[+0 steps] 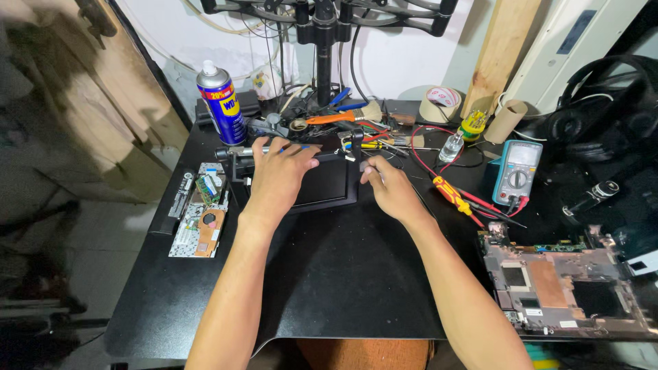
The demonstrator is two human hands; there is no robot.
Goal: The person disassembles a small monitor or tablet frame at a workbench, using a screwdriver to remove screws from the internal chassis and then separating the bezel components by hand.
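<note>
Black laptop lid [329,183] lies flat, long axis left-right, under both hands.

Near half of my black mat [343,281]: open passage. Blocked behind: black frame [329,185], tool clutter [356,130], spray can [221,103]. Left flank: circuit board [202,219]. Right flank: red screwdriver [452,192], multimeter [517,171], opened laptop base [562,288].

both hands rest on a black laptop panel [322,181] on the bench [343,274]: left hand [277,178] flat, right hand [389,188] seemingly pinching its edge beside a red screwdriver [456,195].
</note>
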